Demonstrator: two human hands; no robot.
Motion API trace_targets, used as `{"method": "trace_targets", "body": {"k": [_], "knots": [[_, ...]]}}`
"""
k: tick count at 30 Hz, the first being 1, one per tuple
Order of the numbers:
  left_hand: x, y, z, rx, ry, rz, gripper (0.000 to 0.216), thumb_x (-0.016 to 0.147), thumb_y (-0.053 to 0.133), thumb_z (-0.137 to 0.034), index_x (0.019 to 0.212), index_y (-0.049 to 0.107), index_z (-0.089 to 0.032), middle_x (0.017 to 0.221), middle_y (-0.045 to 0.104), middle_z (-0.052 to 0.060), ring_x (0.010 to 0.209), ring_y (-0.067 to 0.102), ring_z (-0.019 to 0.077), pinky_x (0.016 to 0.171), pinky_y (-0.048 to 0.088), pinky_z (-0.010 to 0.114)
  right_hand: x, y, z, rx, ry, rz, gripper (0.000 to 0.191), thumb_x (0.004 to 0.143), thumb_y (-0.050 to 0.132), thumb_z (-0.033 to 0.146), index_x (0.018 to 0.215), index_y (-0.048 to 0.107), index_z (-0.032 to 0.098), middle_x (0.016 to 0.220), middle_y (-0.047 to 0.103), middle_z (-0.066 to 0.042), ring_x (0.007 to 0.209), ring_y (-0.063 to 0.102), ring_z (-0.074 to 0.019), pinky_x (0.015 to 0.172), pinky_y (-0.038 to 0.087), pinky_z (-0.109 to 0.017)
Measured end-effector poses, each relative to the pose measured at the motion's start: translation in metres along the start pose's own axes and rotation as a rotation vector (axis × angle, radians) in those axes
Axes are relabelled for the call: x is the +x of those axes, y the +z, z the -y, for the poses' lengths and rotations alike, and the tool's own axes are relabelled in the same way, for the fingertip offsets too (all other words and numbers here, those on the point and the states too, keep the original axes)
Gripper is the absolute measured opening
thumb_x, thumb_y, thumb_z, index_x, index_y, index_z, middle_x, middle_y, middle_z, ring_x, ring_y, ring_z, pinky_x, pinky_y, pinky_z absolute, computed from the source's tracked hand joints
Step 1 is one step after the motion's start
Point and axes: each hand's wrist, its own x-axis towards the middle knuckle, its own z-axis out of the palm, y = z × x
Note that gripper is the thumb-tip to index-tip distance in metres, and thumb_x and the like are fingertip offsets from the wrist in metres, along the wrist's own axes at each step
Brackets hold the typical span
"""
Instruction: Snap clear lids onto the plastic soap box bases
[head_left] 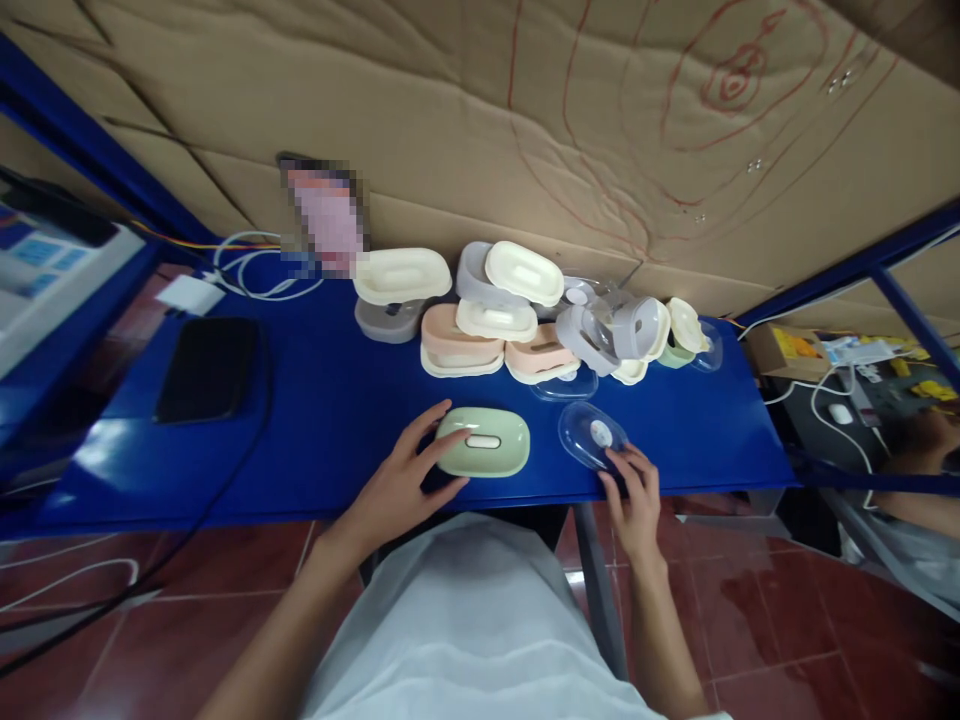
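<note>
Green oval plastic box [484, 442] w/ slotted top sits flat near the front edge of the blue worktop [315, 420], abt mid-length. Looks light, hollow, stiff shell, smooth and prob a bit slippery. Best grip is across the short width or cupped round one rounded end.

L hand [405, 475] is spread wide at the box's left end, fingers touching the rim and thumb by its near side, not closed on it.

Clear oval lid [592, 435] lies flat just right of the box, apart from it. Looks thin, flexy, hard to lift off the surface, so take it by the rim.

R hand [636, 492] is loosely curled, fingertips on the lid's near edge, holding nothing.

Pile of similar boxes [480, 320] along the back edge, black phone [208, 368] toward the left end.
</note>
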Motion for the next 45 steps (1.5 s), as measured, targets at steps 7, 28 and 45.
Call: {"method": "trace_targets", "body": {"k": [7,28,45], "knots": [[0.000,-0.002,0.008,-0.031,-0.013,0.061,0.086,0.097,0.077,-0.036,0.169,0.030,-0.037,0.178,0.027,0.013,0.154,0.048,0.0331,0.119,0.055,0.049,0.022,0.043,0.086,0.152,-0.270,0.174,0.057,0.106,0.060,0.018,0.160,0.051,0.034,0.127,0.062,-0.012,0.137,0.061,-0.0299,0.113,0.059,-0.053],[-0.013,-0.033,0.035,0.107,0.023,-0.070,0.074,0.101,0.071,-0.038,0.167,0.038,-0.030,0.161,0.054,0.017,0.142,0.062,0.0321,0.113,0.060,0.049,0.076,0.082,0.119,0.116,-0.531,0.419,0.044,0.108,0.061,0.023,0.152,0.061,0.027,0.155,0.064,-0.008,0.159,0.041,-0.0247,0.128,0.046,-0.048],[-0.018,-0.029,0.033,0.097,0.035,-0.177,0.051,0.099,0.074,-0.038,0.146,0.058,-0.029,0.155,0.060,0.013,0.134,0.069,0.0294,0.108,0.064,0.044,0.066,0.092,0.109,0.102,-0.602,0.474,0.055,0.106,0.062,0.016,0.157,0.055,0.033,0.164,0.055,-0.003,0.162,0.037,-0.0245,0.131,0.041,-0.054]]}}
